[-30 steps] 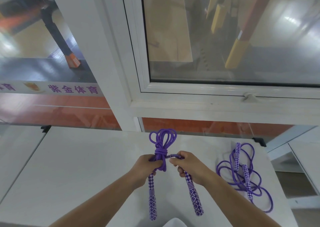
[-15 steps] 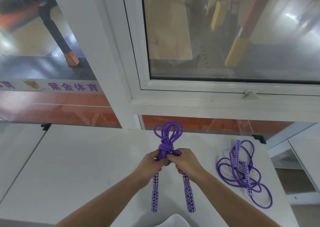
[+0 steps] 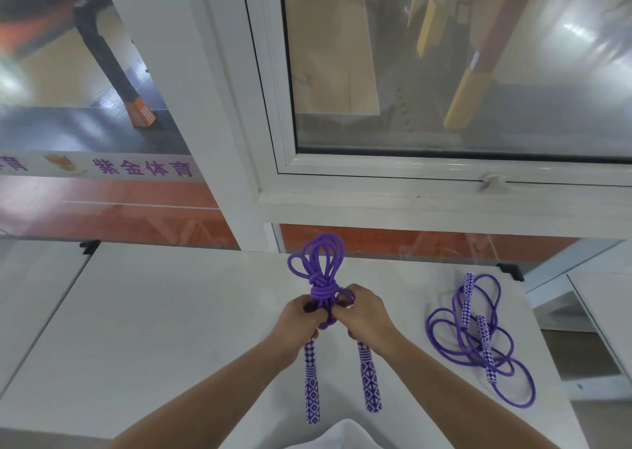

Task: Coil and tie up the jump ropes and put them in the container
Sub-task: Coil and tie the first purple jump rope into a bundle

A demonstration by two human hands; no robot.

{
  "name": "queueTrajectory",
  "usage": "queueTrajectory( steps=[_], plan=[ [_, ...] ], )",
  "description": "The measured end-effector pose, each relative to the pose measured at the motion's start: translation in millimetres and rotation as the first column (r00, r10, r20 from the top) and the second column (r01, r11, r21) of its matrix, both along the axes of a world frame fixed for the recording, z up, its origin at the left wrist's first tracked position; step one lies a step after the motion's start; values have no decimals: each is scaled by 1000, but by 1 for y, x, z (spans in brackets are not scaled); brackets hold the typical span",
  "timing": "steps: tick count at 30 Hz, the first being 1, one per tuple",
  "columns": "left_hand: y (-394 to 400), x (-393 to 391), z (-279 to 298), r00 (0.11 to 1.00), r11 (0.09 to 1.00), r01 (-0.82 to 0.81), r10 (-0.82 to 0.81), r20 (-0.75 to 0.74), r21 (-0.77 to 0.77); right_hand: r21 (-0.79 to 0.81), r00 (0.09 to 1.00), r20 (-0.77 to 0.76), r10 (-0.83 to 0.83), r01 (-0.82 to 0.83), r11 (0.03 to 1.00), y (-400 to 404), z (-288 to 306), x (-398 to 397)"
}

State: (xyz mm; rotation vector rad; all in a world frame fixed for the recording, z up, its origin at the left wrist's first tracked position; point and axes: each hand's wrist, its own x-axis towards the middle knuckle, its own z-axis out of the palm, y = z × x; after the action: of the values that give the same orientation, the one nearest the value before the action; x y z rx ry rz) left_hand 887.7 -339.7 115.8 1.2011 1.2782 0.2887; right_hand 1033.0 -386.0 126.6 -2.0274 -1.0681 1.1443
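White table point(image 3: 154, 311) below window point(image 3: 444, 72)

Both hands meet over the middle of the white table point(image 3: 154, 329), near its front edge. The left hand point(image 3: 301, 318) and the right hand point(image 3: 364, 315) grip a coiled purple jump rope point(image 3: 319, 270) just below its knot, loops fanning toward the far edge, two patterned handles point(image 3: 369, 376) hanging toward the person. A second, loose jump rope point(image 3: 475, 339) lies near the table's right edge.

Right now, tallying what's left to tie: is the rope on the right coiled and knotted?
No, the loose rope sprawls untied on the table.
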Motion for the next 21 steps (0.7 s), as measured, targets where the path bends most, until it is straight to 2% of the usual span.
queueTrajectory(
  steps=[2,4,6,8,11,14,18,21],
  plan=[
    [0,-1,1,1000,1000,17,-17,0,0,2,998,67,18,-18,1000,1,-3,3],
    [0,0,2,999,999,42,-42,-27,11,-1,999,32,15,-15,1000,0,-4,3],
    [1,0,0,998,999,53,-53,-25,-2,-21,993,-113,-44,42,999,0,-2,2],
    [1,-1,0,998,998,57,-56,38,-30,-67,951,-282,-127,112,991,1,2,2],
    [-1,-2,2,992,996,61,-53,116,-68,-164,843,-497,-206,141,976,4,4,6],
    [-3,-1,3,983,993,66,-47,177,-100,-216,722,-644,-254,147,965,3,1,11],
    [-3,-1,2,979,993,45,-22,202,-110,-228,647,-716,-263,139,964,3,-1,13],
    [-1,-3,0,978,993,30,-6,208,-112,-189,708,-675,-207,104,976,2,-2,15]
  ],
)
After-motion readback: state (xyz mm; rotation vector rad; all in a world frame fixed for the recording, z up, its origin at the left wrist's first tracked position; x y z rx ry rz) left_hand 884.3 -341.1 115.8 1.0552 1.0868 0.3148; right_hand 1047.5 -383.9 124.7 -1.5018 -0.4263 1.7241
